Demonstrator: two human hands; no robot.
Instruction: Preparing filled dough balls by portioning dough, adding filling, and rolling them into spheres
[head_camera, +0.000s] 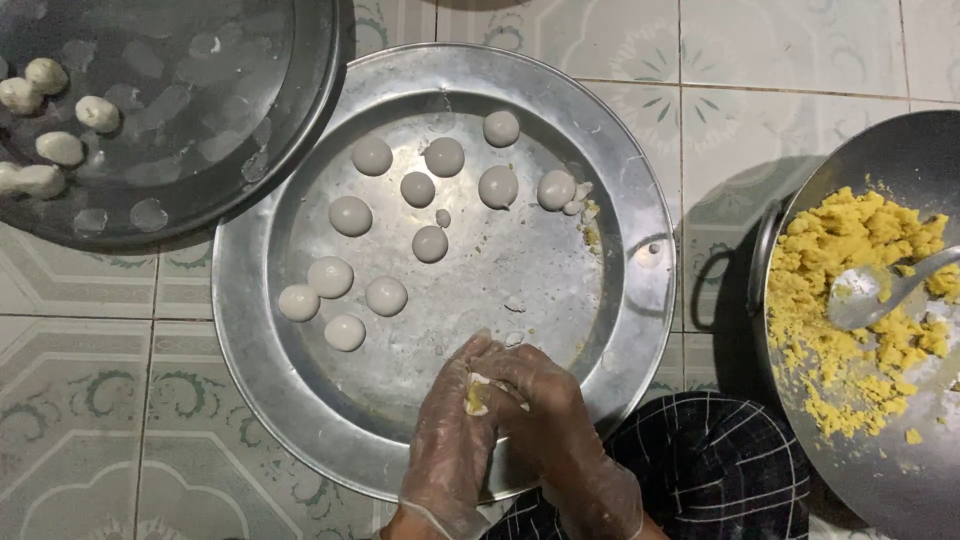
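Note:
Both my hands wear thin clear gloves and are cupped together over the near rim of a large round metal tray (640, 300). My left hand (452, 440) and my right hand (550, 420) close around one piece of white dough with yellow filling (479, 393) showing between the fingers. Several smooth white dough balls (386, 296) lie spread over the far and left part of the tray.
A dark round pan (250, 180) at top left holds several more pale balls (60, 148). A pan at the right (790, 200) holds crumbly yellow filling (850, 300) and a metal spoon (880, 290). Patterned floor tiles lie around; checked cloth (720, 460) covers my knee.

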